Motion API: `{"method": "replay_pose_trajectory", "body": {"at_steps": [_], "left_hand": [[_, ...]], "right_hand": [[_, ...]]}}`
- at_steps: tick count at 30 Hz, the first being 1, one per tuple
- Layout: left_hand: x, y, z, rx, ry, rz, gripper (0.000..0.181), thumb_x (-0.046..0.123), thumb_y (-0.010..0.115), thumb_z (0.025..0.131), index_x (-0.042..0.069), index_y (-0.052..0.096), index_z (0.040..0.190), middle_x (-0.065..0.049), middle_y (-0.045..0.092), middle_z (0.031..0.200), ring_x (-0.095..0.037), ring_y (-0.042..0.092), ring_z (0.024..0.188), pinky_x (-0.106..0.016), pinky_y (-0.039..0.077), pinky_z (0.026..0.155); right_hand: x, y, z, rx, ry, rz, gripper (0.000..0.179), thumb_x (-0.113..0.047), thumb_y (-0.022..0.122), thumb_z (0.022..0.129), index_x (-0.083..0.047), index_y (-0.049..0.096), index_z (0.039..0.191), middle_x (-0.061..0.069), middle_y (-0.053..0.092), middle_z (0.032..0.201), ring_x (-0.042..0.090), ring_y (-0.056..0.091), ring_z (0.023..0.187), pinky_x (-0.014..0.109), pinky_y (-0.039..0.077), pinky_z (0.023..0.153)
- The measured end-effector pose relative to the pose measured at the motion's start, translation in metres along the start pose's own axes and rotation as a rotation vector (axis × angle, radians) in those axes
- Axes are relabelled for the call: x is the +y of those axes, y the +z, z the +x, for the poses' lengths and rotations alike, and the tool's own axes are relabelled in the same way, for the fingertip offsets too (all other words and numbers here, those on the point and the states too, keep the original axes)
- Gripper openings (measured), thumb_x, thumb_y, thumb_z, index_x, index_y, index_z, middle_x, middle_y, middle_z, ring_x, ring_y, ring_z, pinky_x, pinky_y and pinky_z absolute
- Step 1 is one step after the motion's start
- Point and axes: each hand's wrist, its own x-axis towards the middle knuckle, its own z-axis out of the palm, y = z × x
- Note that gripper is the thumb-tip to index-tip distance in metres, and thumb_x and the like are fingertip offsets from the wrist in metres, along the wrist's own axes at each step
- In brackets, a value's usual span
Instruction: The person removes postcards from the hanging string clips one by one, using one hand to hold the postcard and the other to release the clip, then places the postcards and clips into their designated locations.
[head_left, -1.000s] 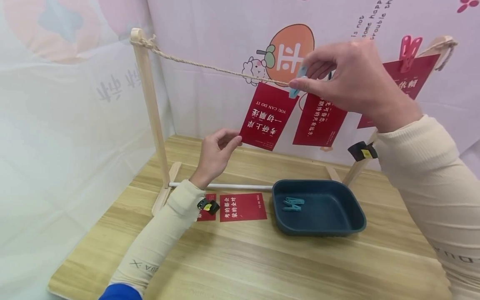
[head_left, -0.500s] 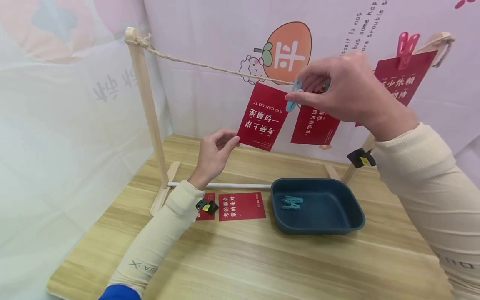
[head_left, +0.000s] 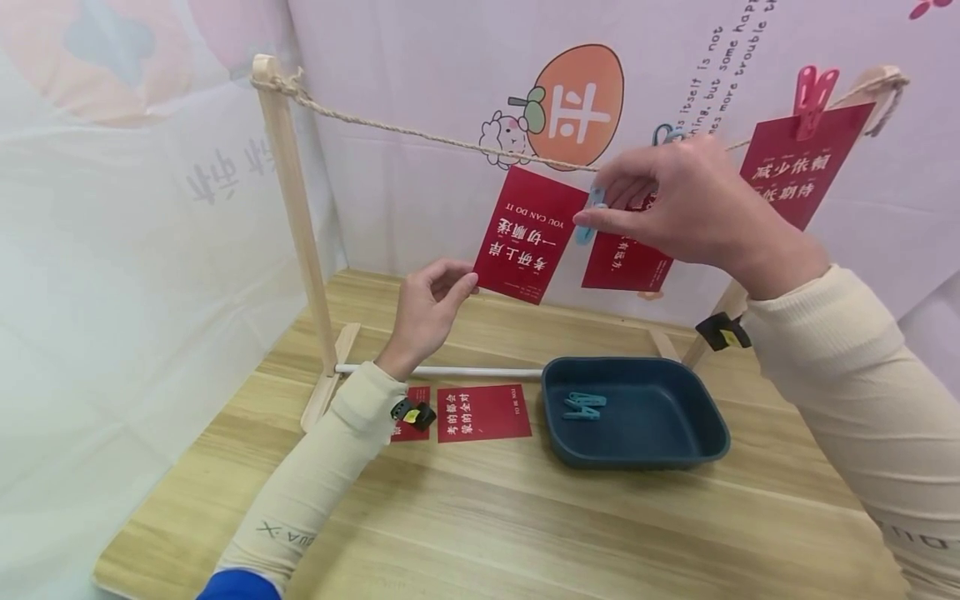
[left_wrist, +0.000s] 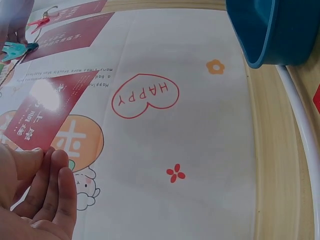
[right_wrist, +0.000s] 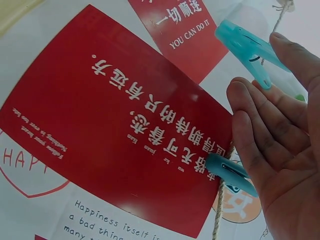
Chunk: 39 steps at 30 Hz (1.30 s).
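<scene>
My left hand (head_left: 427, 312) pinches a red card (head_left: 531, 237) printed "YOU CAN DO IT" by its lower left corner. The card is held just below the twine (head_left: 420, 133), its top edge close to it. Between thumb and fingers, my right hand (head_left: 682, 208) holds a light blue clothespin (right_wrist: 245, 47), below the twine at the card's right edge. Behind the right hand hangs another red card (right_wrist: 120, 130), fixed to the twine by a teal clothespin (right_wrist: 227, 170). Farther right, a pink clothespin (head_left: 812, 104) holds a third red card (head_left: 795, 167).
A dark blue basin (head_left: 660, 417) with teal clothespins (head_left: 585, 405) stands on the wooden table (head_left: 487, 525). Left of it lie red cards (head_left: 487, 414). The twine runs between wooden posts (head_left: 296, 217), and a white rod (head_left: 480, 372) crosses low behind the cards. A printed cloth hangs behind.
My right hand has moved down with the light blue clothespin, from the twine and card's top corner to lower along its right edge. My left hand and its card have barely shifted.
</scene>
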Motion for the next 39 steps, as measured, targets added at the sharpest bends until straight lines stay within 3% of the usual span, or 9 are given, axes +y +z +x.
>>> {"method": "replay_pose_trajectory", "body": {"at_steps": [4,8,17,21,24,27,34,39], "left_hand": [[-0.001,0.0,-0.001,0.0,-0.005,-0.001,0.022,0.013,0.067,0.105,-0.002,0.072,0.119,-0.019,0.077,0.108,-0.031,0.075,0.1,-0.021,0.06,0.087],[-0.002,0.0,-0.001,0.005,-0.007,-0.003,0.022,0.013,0.067,0.104,-0.003,0.072,0.119,-0.02,0.077,0.108,-0.034,0.075,0.1,-0.019,0.06,0.086],[-0.002,0.001,-0.001,0.01,-0.019,-0.007,0.022,0.012,0.068,0.104,-0.003,0.072,0.119,-0.021,0.077,0.109,-0.038,0.075,0.101,-0.02,0.06,0.086],[-0.002,0.002,-0.001,0.01,-0.024,-0.014,0.022,0.012,0.068,0.104,-0.003,0.072,0.119,-0.021,0.077,0.108,-0.039,0.075,0.102,-0.02,0.06,0.087],[-0.002,0.003,-0.002,0.007,-0.028,-0.021,0.022,0.012,0.067,0.104,-0.004,0.072,0.119,-0.021,0.076,0.108,-0.037,0.075,0.101,-0.019,0.06,0.088],[-0.002,0.003,-0.002,0.006,-0.033,-0.017,0.021,0.012,0.067,0.104,-0.004,0.072,0.118,-0.02,0.077,0.107,-0.032,0.075,0.099,-0.019,0.06,0.088],[-0.004,0.002,-0.004,0.011,-0.044,-0.003,0.021,0.012,0.067,0.104,-0.002,0.072,0.119,-0.019,0.077,0.108,-0.029,0.075,0.099,-0.024,0.062,0.09],[-0.006,0.001,-0.005,0.012,-0.049,0.004,0.021,0.013,0.067,0.105,-0.002,0.072,0.119,-0.02,0.076,0.109,-0.03,0.075,0.101,-0.026,0.062,0.092]], "right_hand": [[0.002,0.003,-0.003,-0.017,0.008,0.019,0.039,-0.032,0.088,0.087,-0.009,0.078,0.117,0.012,0.082,0.104,0.033,0.08,0.095,0.053,0.066,0.083],[0.005,0.008,-0.005,-0.032,0.004,0.013,0.038,-0.031,0.089,0.086,-0.01,0.079,0.116,0.011,0.082,0.103,0.031,0.081,0.094,0.044,0.067,0.08],[0.012,0.017,-0.014,-0.085,0.034,0.007,0.04,-0.028,0.09,0.086,-0.008,0.079,0.119,0.014,0.082,0.105,0.034,0.08,0.096,0.05,0.066,0.081],[0.016,0.021,-0.018,-0.105,0.052,0.027,0.039,-0.029,0.09,0.085,-0.009,0.08,0.117,0.012,0.082,0.102,0.032,0.081,0.092,0.046,0.067,0.078],[0.019,0.024,-0.02,-0.123,0.066,0.047,0.037,-0.03,0.09,0.085,-0.011,0.08,0.114,0.01,0.082,0.101,0.03,0.081,0.09,0.032,0.066,0.075],[0.021,0.027,-0.023,-0.139,0.068,0.05,0.035,-0.03,0.091,0.085,-0.011,0.081,0.113,0.009,0.082,0.101,0.028,0.081,0.088,0.028,0.064,0.072],[0.026,0.034,-0.03,-0.18,0.07,0.062,0.037,-0.031,0.091,0.084,-0.012,0.08,0.114,0.009,0.082,0.105,0.029,0.08,0.09,0.045,0.067,0.078],[0.029,0.038,-0.035,-0.195,0.058,0.072,0.036,-0.028,0.092,0.082,-0.011,0.081,0.112,0.009,0.082,0.104,0.028,0.08,0.09,0.047,0.067,0.079]]}}
